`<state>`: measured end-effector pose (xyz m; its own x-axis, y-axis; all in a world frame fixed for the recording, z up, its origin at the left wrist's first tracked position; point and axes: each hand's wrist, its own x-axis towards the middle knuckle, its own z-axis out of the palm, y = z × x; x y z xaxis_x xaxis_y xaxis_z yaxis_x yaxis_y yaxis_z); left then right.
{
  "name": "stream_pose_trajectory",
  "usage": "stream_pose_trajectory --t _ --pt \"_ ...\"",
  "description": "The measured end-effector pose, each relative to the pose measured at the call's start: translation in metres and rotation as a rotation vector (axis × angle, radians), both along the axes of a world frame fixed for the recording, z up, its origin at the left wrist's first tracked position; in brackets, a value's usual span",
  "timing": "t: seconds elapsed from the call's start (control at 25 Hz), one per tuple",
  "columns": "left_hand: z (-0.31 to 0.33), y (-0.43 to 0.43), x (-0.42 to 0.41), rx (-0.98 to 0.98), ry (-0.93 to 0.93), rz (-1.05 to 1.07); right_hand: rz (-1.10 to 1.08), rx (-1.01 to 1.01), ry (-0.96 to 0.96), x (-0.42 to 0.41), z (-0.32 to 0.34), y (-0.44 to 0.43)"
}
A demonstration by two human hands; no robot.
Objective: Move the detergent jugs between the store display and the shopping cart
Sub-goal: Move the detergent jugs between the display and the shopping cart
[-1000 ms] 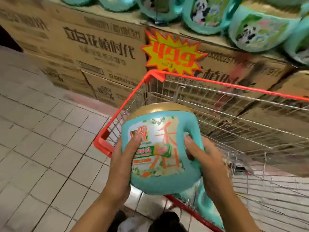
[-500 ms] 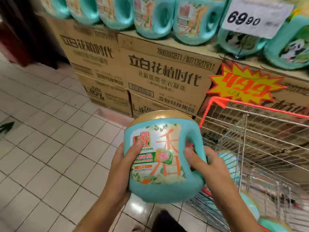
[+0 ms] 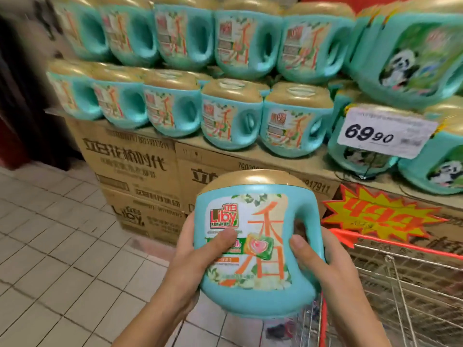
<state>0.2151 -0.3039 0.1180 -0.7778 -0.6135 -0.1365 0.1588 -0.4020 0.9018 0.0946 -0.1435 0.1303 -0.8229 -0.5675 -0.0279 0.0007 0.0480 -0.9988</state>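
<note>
Jug (image 3: 253,249) has swung up off the cart (image 3: 400,245) and now faces the display (image 3: 130,159). Left hand (image 3: 200,249) grips the label side, right hand (image 3: 323,259) is curled round the handle. It's mid-air, just left of the cart, so probably getting restocked.

Glossy plastic jug (image 3: 253,246), matt cardboard boxes (image 3: 130,166), metal wire cart (image 3: 411,284).

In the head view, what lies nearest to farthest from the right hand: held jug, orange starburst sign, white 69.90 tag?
1. held jug, gripped by the right hand.
2. orange starburst sign, up and right, on the cartons.
3. white 69.90 tag, higher, among the displayed jugs.
</note>
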Motion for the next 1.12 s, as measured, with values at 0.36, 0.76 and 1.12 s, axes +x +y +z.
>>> stream_pose_trajectory --t 0.36,0.76,1.12 --pt "0.079 -0.108 -0.093 -0.315 0.244 -0.189 -0.112 0.034 0.357 -0.061 0.077 -0.078" --pt "0.154 -0.179 -0.195 -0.678 0.459 -0.238 -0.385 -0.059 0.638 -0.130 0.143 -0.129" --pt "0.175 -0.190 -0.292 -0.798 0.406 -0.170 -0.471 -0.043 0.635 -0.220 0.160 -0.144"
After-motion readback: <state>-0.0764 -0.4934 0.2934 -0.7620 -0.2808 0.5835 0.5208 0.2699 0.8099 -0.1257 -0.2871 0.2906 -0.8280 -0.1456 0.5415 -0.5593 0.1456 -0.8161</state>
